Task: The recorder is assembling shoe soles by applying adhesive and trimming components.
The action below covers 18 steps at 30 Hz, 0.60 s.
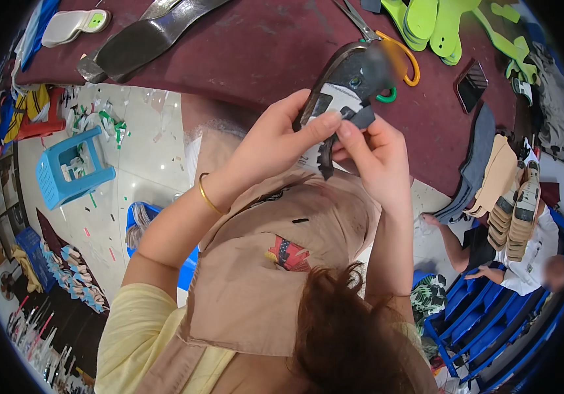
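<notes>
Over my lap, at the table's near edge, I hold a dark insole (339,69) with a white and black patch on it. My left hand (285,134) is closed round its left side, thumb pressing on the white patch. On the other side, my right hand (377,151) pinches a small dark flap (362,118) at the patch's edge. A ragged dark strip (325,161) hangs below the fingers. The insole's upper right part is blurred. Scissors (360,23) with yellow-orange handles lie just beyond it, and a green loop (387,96) shows beside it.
The dark red table (262,39) carries shiny dark sole-shaped pieces (147,46), a white insole (75,27), lime-green insoles (429,23) and a phone (471,85). Stacked grey pieces (475,161) line its right side. A blue stool (75,164) stands left; a person (524,262) sits right.
</notes>
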Each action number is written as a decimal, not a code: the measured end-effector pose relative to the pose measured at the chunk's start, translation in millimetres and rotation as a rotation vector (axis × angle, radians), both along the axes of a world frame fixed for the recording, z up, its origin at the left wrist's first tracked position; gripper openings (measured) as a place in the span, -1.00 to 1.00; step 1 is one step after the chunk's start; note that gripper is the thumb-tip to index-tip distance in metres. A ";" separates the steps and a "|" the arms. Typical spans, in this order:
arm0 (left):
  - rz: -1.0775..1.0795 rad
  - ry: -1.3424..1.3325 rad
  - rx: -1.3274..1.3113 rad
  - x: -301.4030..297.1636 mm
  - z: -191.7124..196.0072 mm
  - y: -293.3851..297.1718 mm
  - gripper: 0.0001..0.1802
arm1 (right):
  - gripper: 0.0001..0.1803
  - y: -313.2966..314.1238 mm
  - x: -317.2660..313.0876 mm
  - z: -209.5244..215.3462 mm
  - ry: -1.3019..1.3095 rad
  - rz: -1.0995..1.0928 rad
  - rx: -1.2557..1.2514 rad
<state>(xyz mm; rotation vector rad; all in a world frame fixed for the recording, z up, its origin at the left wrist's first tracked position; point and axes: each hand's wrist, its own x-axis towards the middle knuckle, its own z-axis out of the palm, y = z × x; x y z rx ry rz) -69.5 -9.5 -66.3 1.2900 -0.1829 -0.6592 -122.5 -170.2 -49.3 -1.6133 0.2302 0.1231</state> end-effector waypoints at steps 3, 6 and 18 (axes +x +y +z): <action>-0.053 0.088 -0.032 2.1 0.4 1.7 -0.67 | -0.79 -4.2 -7.0 10.0 0.049 0.017 0.088; -0.079 0.203 -0.124 2.9 9.1 1.7 -0.67 | -0.80 -19.1 -10.1 16.5 0.088 0.081 0.165; -0.098 0.371 -0.329 1.5 -6.8 -1.3 -0.71 | -0.70 -3.1 -13.4 -4.0 0.053 -0.005 0.494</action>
